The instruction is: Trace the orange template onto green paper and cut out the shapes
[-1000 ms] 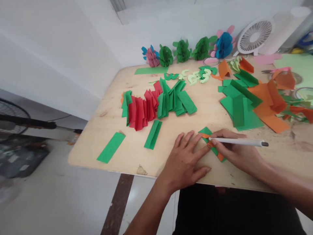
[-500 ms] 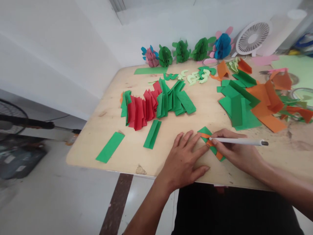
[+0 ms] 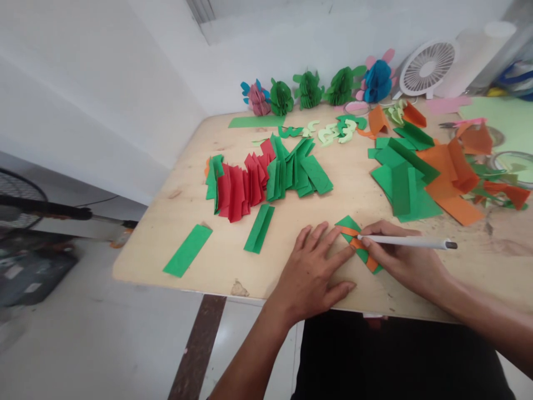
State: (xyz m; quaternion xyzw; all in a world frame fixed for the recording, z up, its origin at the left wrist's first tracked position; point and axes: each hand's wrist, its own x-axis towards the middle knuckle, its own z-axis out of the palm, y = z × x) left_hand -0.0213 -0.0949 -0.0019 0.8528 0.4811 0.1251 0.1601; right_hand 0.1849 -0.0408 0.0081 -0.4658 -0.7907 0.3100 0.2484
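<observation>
My right hand is closed round a white pen, its tip down on an orange paper cutout. That cutout lies on a green paper strip near the table's front edge. My left hand lies flat with fingers spread, its fingertips touching the left side of the green and orange papers. Part of the strip is hidden under my right hand. To the left are a folded green strip and a flat green strip.
Red folded papers and green folded papers stand mid-table. Green pieces and orange pieces are piled at the right. Finished paper figures line the wall beside a white fan.
The view has shifted slightly, moving the right-hand things a little leftward. Both hands stay nearly in place, and the pen remains on the orange cutout.
</observation>
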